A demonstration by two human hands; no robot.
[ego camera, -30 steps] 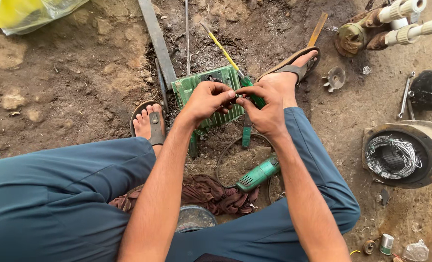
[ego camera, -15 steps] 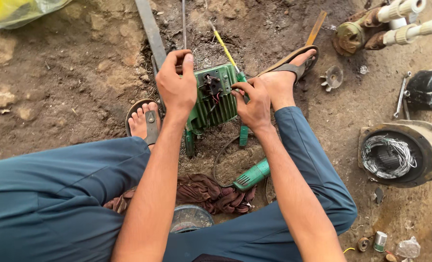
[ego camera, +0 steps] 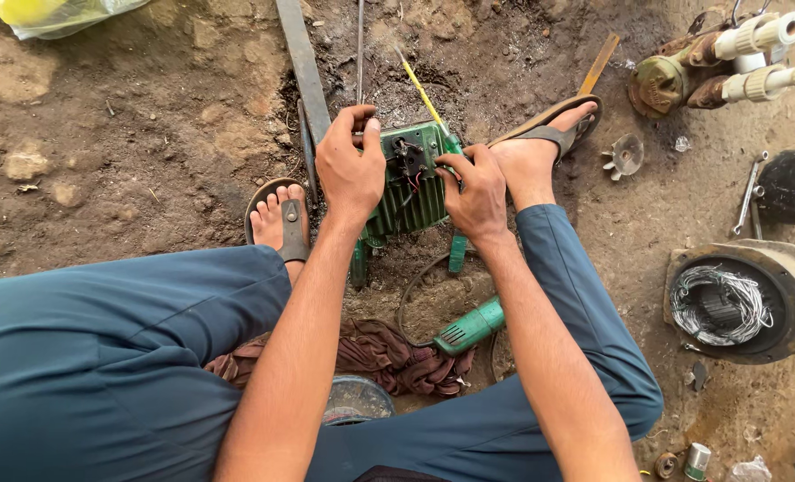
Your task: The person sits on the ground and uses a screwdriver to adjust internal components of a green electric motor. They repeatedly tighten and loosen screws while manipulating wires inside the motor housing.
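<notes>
Left hand (ego camera: 351, 170) grips the upper edge of a green motor housing (ego camera: 412, 192) on the dirt floor between the feet; right hand (ego camera: 478, 192) pinches at its exposed terminal block (ego camera: 408, 157). Wiring appears still open, cover off.

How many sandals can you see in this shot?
2. One sandal is on the foot at the left, beside the left hand; the other sandal is on the foot right of the green motor housing, just beyond the right hand. None looks hidden.
</notes>
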